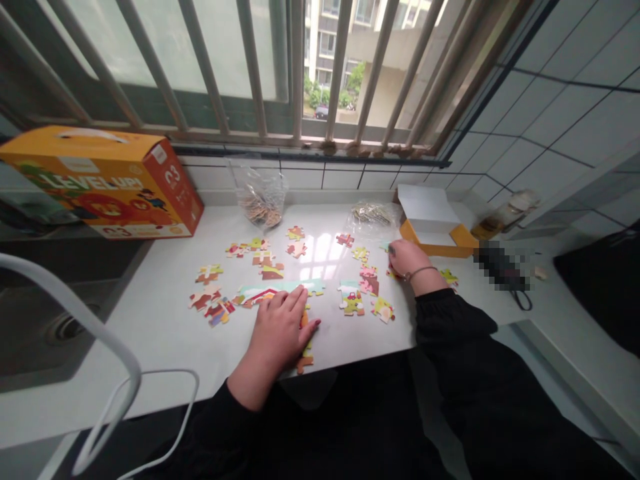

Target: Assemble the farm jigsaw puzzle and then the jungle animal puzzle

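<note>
My left hand (281,328) lies flat, fingers spread, over a joined puzzle strip (255,294) near the counter's front edge. More joined pieces (305,363) run down beside its thumb. Further right, my right hand (407,259) has its fingers bent down at a light blue puzzle piece (385,246); its fingertips are partly hidden, and I cannot tell what they grip. Between the hands lie a joined piece with a red tractor (352,300), a yellow-green piece (383,309) and pink pieces (369,280). Several loose pieces (271,270) are scattered at the left.
An orange box (105,183) stands at the back left, by a sink (70,327). Clear bags (261,200) (373,217) lie along the back. An open yellow box (435,223), a bottle (507,213) and a blurred dark object are at the right. A white curved tube (113,347) crosses the left foreground.
</note>
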A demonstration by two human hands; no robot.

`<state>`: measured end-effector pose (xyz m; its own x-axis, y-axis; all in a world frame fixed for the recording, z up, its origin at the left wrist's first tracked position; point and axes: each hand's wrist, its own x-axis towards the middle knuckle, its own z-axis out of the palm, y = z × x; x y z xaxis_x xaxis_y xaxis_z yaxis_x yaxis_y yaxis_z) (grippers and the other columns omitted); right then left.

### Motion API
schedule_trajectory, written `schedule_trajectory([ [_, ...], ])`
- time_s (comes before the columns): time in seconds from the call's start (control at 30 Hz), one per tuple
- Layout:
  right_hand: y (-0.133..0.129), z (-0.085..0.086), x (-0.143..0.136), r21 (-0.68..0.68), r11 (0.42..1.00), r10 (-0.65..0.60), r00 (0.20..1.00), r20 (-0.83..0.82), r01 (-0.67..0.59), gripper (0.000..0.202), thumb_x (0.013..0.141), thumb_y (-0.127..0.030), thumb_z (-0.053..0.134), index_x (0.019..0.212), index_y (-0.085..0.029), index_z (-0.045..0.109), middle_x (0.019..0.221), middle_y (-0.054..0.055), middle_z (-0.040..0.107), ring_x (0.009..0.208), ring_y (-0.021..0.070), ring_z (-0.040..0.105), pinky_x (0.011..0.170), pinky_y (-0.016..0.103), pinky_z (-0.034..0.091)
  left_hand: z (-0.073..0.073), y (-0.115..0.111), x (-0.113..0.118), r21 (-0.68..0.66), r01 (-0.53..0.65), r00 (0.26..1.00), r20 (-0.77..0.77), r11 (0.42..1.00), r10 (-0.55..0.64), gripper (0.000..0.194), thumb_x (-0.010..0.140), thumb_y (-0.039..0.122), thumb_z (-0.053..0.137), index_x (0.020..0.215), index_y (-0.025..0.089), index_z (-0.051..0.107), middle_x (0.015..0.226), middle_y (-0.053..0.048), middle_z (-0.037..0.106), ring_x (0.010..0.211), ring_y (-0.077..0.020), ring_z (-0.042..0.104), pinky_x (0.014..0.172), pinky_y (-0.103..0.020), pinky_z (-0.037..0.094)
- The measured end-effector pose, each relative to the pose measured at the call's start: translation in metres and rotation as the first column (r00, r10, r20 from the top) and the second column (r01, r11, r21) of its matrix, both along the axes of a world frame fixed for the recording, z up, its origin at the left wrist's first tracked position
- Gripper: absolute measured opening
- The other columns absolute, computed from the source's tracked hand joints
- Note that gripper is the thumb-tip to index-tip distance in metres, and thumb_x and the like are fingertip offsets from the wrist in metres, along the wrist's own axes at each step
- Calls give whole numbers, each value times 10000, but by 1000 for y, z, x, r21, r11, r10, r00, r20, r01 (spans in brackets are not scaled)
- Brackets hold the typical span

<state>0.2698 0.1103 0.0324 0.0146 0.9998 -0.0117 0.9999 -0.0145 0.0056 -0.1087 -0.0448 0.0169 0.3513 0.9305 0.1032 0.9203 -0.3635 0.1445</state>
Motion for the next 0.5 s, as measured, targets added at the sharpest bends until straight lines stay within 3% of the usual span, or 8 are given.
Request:
schedule_trajectory([
  [0.1, 18, -5, 14, -16, 998, 55, 999, -2, -55, 344, 1024, -159, 596, 1314, -155, 780, 1380, 203, 763, 1255, 291, 701, 1105, 363, 506, 0, 0, 0, 0, 2, 1000, 4, 1000, -2, 615, 1079, 535, 640, 1636, 278, 601, 1685, -100, 608, 1431, -420, 580, 1167, -609, 427],
  [0.23, 31, -11, 22, -14, 996, 88, 996, -14, -88, 359, 1019, -188, 639, 1355, -179, 768, 1379, 203, 756, 1282, 321, 698, 1164, 442, 522, -2, -1, 0, 1, 5, 1000, 12, 1000, -5, 626, 1082, 533, 628, 1651, 274, 589, 1692, -101, 601, 1435, -413, 577, 1182, -619, 421],
  [0.37, 30, -10, 24, -1, 993, 116, 992, -52, -116, 394, 985, -162, 691, 1374, -204, 742, 1359, 171, 768, 1245, 306, 721, 1115, 423, 562, -3, -1, 0, -10, 1, 1000, 3, 1000, -1, 636, 1089, 537, 614, 1652, 243, 586, 1702, -98, 591, 1433, -407, 575, 1190, -622, 412],
  [0.5, 11, 1, 22, 7, 990, 139, 986, -96, -139, 434, 939, -225, 776, 1369, -214, 717, 1230, 136, 807, 1088, 287, 754, 968, 387, 604, -2, -2, 1, -12, -6, 1000, 4, 1000, 6, 641, 1091, 538, 605, 1653, 231, 581, 1705, -93, 589, 1446, -402, 565, 1183, -614, 416],
])
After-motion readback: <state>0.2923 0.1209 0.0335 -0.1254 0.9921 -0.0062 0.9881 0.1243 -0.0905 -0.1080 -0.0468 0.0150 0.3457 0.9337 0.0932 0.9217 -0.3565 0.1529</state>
